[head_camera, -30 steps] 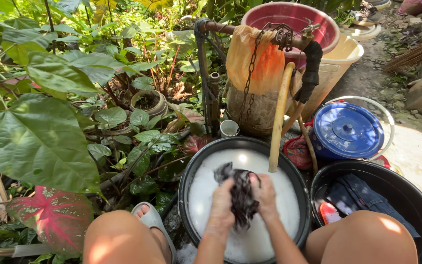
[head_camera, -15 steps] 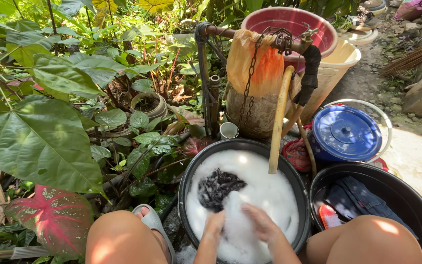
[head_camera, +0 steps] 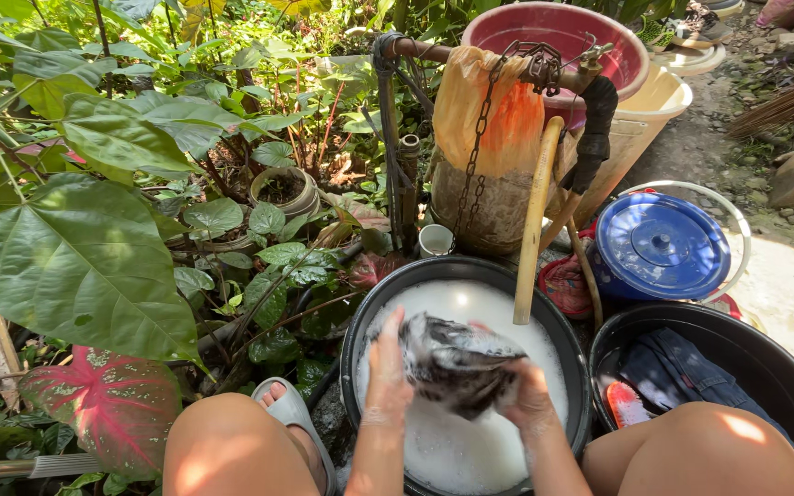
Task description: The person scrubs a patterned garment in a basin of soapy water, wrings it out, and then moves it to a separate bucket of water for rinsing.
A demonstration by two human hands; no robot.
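A dark, wet piece of cloth (head_camera: 457, 363) is held over the foam in a black wash basin (head_camera: 360, 321). My left hand (head_camera: 388, 372) grips its left end, fingers pointing up. My right hand (head_camera: 527, 390) clutches its right end, covered in suds. Both hands are above the white soapy water (head_camera: 457, 441). A yellowish hose (head_camera: 535, 225) hangs from a tap down into the basin just behind the cloth. My bare knees frame the basin at the bottom.
A second black basin (head_camera: 755, 344) at right holds dark blue clothes and a red brush (head_camera: 622, 404). Behind stand a blue lidded bucket (head_camera: 659, 243), a red tub (head_camera: 553, 37) and a cream bucket. Big-leaved plants (head_camera: 75, 248) and a flower pot fill the left.
Half a second ago the cloth lay in the foam with both hands low in the suds. Now both hands have lifted it up and stretched it between them.
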